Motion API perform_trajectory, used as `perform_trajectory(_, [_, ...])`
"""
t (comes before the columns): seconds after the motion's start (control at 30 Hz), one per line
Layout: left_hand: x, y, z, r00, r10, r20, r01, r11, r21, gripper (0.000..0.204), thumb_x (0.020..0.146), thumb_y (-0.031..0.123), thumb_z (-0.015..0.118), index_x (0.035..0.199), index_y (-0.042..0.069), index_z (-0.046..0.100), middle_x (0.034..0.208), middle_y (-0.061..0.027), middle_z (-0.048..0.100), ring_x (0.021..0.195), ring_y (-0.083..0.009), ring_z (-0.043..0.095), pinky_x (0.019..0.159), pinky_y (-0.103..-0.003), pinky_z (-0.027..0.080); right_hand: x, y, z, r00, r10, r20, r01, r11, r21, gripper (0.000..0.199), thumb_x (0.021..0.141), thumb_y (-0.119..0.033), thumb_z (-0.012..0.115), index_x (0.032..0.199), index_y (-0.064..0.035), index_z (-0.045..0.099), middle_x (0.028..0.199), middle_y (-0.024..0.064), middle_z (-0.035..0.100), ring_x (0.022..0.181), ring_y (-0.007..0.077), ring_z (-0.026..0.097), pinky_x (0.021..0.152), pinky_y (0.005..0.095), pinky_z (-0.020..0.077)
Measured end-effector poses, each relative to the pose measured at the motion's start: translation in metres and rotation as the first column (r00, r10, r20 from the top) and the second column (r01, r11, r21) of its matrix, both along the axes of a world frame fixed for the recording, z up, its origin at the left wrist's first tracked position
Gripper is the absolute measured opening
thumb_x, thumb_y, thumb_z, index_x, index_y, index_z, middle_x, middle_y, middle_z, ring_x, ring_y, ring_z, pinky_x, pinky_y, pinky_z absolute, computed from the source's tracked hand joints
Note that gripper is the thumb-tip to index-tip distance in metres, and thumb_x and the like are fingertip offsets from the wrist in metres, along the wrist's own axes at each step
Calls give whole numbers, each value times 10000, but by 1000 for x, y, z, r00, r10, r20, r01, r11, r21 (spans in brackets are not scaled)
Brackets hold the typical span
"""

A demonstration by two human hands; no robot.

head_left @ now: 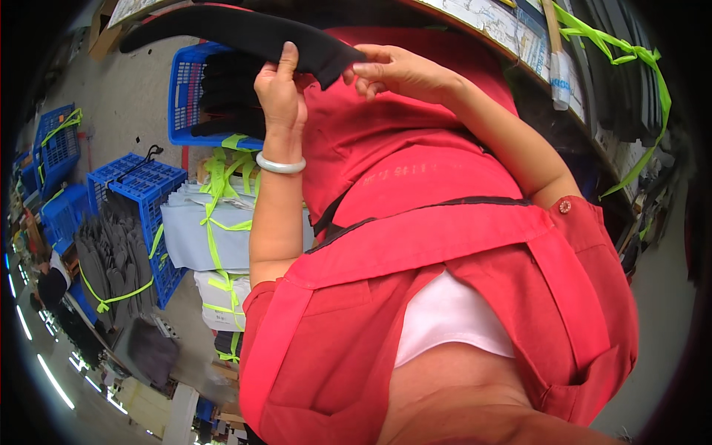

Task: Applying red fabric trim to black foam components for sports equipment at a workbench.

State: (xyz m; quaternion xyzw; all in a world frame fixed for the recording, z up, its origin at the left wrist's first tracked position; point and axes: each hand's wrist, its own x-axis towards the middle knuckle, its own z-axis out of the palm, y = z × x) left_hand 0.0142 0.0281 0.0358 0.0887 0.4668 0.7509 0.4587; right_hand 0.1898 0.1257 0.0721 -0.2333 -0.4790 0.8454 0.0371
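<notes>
head view shows the left hand (280, 89) pinching a long, curved black foam strip (245, 33) held up before the chest; the right hand (397, 73), fingers narrow, touches its end. a loose pinch could drop it toward the blue plastic crate (185, 96).

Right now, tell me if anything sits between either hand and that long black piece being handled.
Nothing visible does. The left hand already grips the long black piece near its end, thumb over its edge. The right hand has its fingertips at the same end; whether they touch it I cannot tell.
</notes>
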Motion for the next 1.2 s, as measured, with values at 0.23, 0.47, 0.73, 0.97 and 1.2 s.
perform_trajectory(0.23, [19,3,2,1000,13,21,-14,996,90,242,909,142,656,1072,-27,600,1011,-89,660,892,-173,639,806,-297,531,-11,-8,-15,975,-149,163,97,952,290,263,908,-278,645,1019,-40,640,854,37,654,675,83,586,640,220,480])
perform_trajectory(0.47, [26,3,-7,999,4,-38,0,993,121,290,903,133,660,1141,-9,577,1089,-81,640,969,-179,616,881,-299,496,-4,-18,-7,982,-21,190,-2,993,119,212,879,-246,647,810,-45,643,614,0,544,495,84,469,463,225,366])
perform_trajectory(0.73, [2,-8,-14,997,79,9,-80,990,114,223,904,110,659,1063,-41,619,1024,-81,654,904,-148,619,855,-269,509,30,7,-23,883,115,455,-388,724,570,340,928,-340,606,796,-30,640,609,6,551,536,86,516,515,247,424])
perform_trajectory(0.97, [23,-9,-6,1000,12,8,-13,993,118,201,868,27,677,1058,-12,626,1006,-59,659,914,-142,624,843,-262,501,-17,0,-1,989,-66,131,-26,802,597,306,945,-283,587,1023,10,634,842,30,634,711,89,586,687,245,502])
perform_trajectory(1.2, [21,-20,-8,995,-100,-3,100,995,30,207,831,-29,688,1030,12,649,964,-58,681,870,-147,651,810,-262,516,8,20,-1,920,-231,317,2,811,585,404,961,-386,544,864,-17,675,682,-9,594,621,69,554,601,215,476])
